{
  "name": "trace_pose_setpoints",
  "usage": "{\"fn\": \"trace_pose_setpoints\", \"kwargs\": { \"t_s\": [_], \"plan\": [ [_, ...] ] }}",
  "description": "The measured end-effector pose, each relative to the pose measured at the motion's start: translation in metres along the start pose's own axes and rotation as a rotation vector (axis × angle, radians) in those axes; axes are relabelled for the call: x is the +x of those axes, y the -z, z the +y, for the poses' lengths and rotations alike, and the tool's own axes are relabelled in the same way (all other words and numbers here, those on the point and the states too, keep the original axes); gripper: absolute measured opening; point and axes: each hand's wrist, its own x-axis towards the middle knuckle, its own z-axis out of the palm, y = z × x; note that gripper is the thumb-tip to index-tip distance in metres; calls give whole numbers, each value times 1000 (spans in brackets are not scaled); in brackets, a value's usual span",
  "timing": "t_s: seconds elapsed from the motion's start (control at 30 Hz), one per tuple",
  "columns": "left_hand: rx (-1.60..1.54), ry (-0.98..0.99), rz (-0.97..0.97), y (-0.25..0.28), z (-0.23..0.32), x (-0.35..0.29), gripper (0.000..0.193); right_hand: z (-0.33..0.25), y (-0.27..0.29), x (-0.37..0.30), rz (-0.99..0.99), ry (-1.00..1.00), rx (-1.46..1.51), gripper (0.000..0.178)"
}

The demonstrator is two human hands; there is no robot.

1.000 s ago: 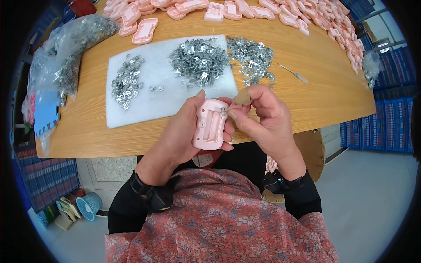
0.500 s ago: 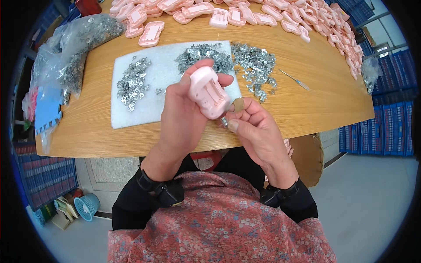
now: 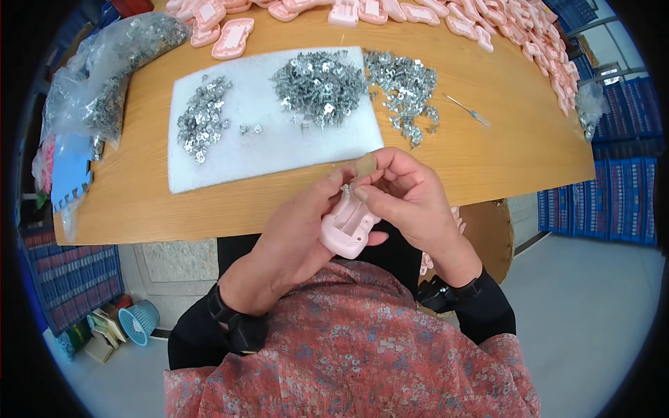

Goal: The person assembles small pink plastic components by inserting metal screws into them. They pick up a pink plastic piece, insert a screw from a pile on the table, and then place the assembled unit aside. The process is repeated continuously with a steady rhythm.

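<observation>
My left hand is wrapped round a pale pink plastic casing, its open battery compartment facing up. The casing hangs just off the table's near edge, over my lap. My right hand has thumb and forefinger pinched together at the casing's far end, with a tan wrap on one finger. A small metal battery contact shows between the fingertips, at the edge of the compartment; how far it sits inside is hidden by the fingers.
On a white foam sheet lie metal contacts in two heaps, with another heap to its right. A thin screwdriver lies beyond. Pink casings crowd the far edge. A plastic bag of metal parts sits left.
Both hands have come nearer to me with the casing, which has turned so its compartment faces up. My right hand has brought the battery contact from beside the casing to its far end.
</observation>
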Motion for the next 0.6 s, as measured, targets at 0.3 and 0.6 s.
{"fn": "trace_pose_setpoints", "kwargs": {
  "t_s": [0.3, 0.6],
  "plan": [
    [84, -135, -59, 2, 14, 0, 46, 6, -6, -3, 203, 295, -85, 19],
    [83, -165, -52, 12, 10, 5, 47, 24, -2, 6, 293, 380, -392, 20]
  ]
}}
